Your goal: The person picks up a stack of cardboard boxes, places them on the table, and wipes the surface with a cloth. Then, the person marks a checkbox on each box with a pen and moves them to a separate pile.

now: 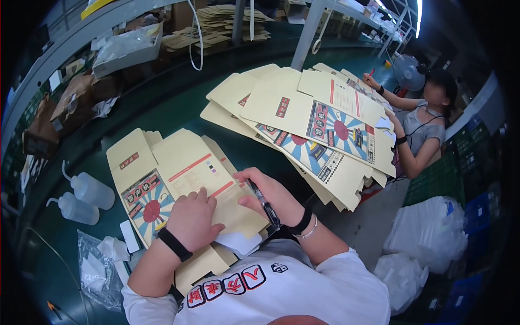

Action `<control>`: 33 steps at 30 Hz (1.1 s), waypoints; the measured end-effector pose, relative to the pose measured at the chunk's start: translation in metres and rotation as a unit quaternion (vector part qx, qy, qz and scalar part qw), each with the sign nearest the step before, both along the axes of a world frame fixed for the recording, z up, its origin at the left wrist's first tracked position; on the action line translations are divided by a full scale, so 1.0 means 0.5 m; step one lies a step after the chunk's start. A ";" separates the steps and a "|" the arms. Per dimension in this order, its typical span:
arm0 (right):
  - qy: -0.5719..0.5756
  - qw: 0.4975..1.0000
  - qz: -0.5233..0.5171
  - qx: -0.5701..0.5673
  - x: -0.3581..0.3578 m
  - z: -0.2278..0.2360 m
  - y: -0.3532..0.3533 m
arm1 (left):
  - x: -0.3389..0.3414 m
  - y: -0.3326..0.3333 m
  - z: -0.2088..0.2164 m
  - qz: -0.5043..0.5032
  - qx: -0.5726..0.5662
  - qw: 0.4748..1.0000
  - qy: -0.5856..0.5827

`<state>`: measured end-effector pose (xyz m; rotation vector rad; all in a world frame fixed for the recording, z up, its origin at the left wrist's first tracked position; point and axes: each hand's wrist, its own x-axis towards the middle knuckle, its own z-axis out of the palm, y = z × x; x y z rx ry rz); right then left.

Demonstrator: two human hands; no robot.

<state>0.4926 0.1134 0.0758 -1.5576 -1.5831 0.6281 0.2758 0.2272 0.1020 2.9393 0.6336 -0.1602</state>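
Observation:
In front of me a stack of flat, unfolded cream cartons (179, 151) with a red, blue and white print lies on the green table. My left hand (194, 219) rests on the top carton with its fingers stretched out and its thumb apart. A black pen (265, 205) is held in my right hand (276, 197), pointing back toward my body. The fingertips of that hand are at the right edge of the top carton. White paper (238, 244) shows from under the stack's near edge, close to my shirt.
A larger fanned pile of cartons (276, 100) lies to the right. Beyond it a co-worker (428, 124) holds a red pen. Two squeeze bottles (92, 189) and a clear plastic bag (97, 271) are at left. White bags (428, 233) stand at right; a metal frame (309, 38) rises behind.

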 end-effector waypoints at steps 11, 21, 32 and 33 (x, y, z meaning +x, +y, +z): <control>0.133 0.981 0.121 0.073 0.005 -0.057 0.230 | -0.025 0.016 -0.012 0.035 -0.060 0.997 -0.017; 0.321 0.939 0.086 -0.090 -0.018 -0.105 0.296 | -0.064 0.044 -0.057 0.008 -0.028 0.997 -0.067; 0.262 0.965 0.031 -0.001 -0.031 -0.149 0.302 | -0.075 0.054 -0.082 -0.004 -0.060 0.998 -0.025; 0.263 0.964 0.033 -0.005 -0.033 -0.150 0.302 | -0.076 0.055 -0.083 -0.008 -0.060 0.998 -0.025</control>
